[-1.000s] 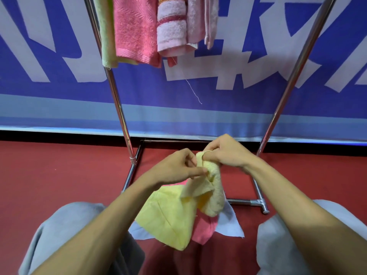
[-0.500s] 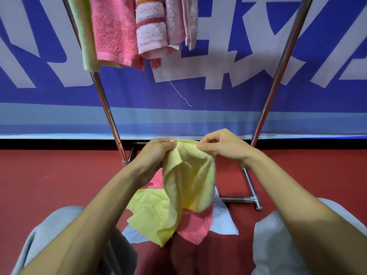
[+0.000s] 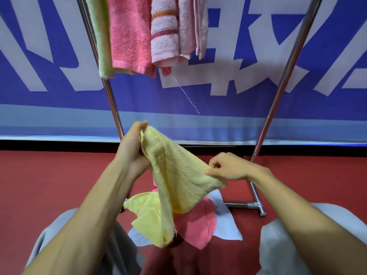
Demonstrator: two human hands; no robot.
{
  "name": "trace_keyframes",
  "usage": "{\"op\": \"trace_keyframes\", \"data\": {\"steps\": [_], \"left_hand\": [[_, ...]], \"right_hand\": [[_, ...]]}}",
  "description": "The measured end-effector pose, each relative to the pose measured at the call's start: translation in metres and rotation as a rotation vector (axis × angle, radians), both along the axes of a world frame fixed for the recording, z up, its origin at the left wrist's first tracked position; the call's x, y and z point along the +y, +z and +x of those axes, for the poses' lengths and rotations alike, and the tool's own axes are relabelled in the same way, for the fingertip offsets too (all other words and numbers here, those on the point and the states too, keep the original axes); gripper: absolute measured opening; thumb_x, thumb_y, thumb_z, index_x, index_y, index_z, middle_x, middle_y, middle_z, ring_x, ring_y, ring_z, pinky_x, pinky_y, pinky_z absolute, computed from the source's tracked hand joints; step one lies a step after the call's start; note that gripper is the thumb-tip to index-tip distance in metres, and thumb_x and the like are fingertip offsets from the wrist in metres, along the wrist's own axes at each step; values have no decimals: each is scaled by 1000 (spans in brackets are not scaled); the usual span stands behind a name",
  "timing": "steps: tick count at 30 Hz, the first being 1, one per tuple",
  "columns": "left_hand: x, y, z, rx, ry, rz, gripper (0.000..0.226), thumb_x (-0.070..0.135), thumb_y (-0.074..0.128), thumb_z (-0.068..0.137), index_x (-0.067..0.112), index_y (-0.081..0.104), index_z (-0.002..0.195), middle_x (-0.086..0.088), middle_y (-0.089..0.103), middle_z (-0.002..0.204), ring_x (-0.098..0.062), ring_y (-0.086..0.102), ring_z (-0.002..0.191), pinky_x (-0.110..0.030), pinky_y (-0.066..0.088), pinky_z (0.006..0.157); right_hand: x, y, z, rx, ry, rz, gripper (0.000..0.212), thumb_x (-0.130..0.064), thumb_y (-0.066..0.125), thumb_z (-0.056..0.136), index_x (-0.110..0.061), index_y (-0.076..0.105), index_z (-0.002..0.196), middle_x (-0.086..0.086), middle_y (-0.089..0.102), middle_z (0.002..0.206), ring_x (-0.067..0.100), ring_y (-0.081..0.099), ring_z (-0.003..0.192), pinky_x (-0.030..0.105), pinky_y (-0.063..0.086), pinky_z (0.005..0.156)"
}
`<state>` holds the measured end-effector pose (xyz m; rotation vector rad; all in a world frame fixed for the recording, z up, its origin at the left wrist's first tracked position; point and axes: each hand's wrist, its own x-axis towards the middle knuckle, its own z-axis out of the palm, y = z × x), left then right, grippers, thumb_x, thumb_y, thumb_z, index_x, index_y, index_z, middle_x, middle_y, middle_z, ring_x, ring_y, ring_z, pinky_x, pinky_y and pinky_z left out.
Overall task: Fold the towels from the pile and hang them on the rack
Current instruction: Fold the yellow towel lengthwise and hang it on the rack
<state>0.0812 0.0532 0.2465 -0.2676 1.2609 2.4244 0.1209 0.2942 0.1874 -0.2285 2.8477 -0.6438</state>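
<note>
Hanging slantwise between both hands, the towel [image 3: 178, 175] is off the pile [image 3: 198, 227] and its lower end droops just above the cloths on the floor [image 3: 49, 185]. The left hand [image 3: 133, 143] grips the top corner and the right hand [image 3: 230, 167] pinches the lower right edge.

That pinch looks shallow, close to the hem. Pulling the cloth taut could slip it free, and the towel would then swing down into the pile. The trailing end could also drag the other yellow cloth along if it is lifted carelessly.

The left hand is raised higher, its fingers [image 3: 142, 124] curled round the corner with the thumb side facing the camera. The right sits lower, knuckles up, its fingers [image 3: 213, 171] closed on the edge. Both forearms reach forward over the knees.

Beyond stands the rack [image 3: 286, 76], with hung towels [image 3: 129, 36] bunched at its upper left.
</note>
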Motion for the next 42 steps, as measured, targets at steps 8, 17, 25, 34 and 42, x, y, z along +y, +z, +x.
{"op": "trace_keyframes", "data": {"steps": [8, 17, 25, 34, 42], "left_hand": [[-12, -11, -4, -41, 146, -101, 23, 11, 49, 90, 5, 56, 111, -10, 60, 88, -23, 61, 81, -34, 52, 70], [30, -21, 17, 278, 14, -535, 22, 1, 51, 89, 4, 56, 67, -5, 46, 55, -14, 42, 50, -19, 38, 48], [56, -24, 31, 283, -153, -439, 29, -1, 50, 93, 3, 62, 67, 1, 56, 47, -8, 55, 45, -21, 52, 54], [53, -23, 29, 236, -62, -408, 4, -3, 66, 82, -3, 68, 79, -17, 70, 76, -17, 68, 59, -20, 56, 56], [48, -22, 28, 201, -199, -306, 11, -2, 56, 90, -9, 64, 93, -20, 69, 80, -25, 72, 68, -24, 60, 67]], "right_hand": [[-1, -1, 3, -195, -89, -241, 18, -3, 63, 83, -18, 65, 74, -3, 63, 61, 11, 60, 56, 33, 58, 62], [-22, 31, 5, -16, -415, -930, 9, -6, 63, 87, 1, 69, 87, 8, 57, 69, 10, 53, 54, 18, 47, 46], [-44, 31, 8, 43, -439, -1019, 19, -6, 60, 90, 12, 66, 95, 11, 56, 73, 14, 51, 59, 16, 43, 46], [-43, 38, 18, 31, -227, -891, 29, -10, 79, 74, -7, 71, 101, 2, 69, 86, 4, 62, 74, 15, 49, 69], [-29, 45, 23, 50, -193, -800, 25, 6, 72, 76, -5, 72, 99, -4, 67, 75, 2, 58, 70, 14, 47, 70]]}}
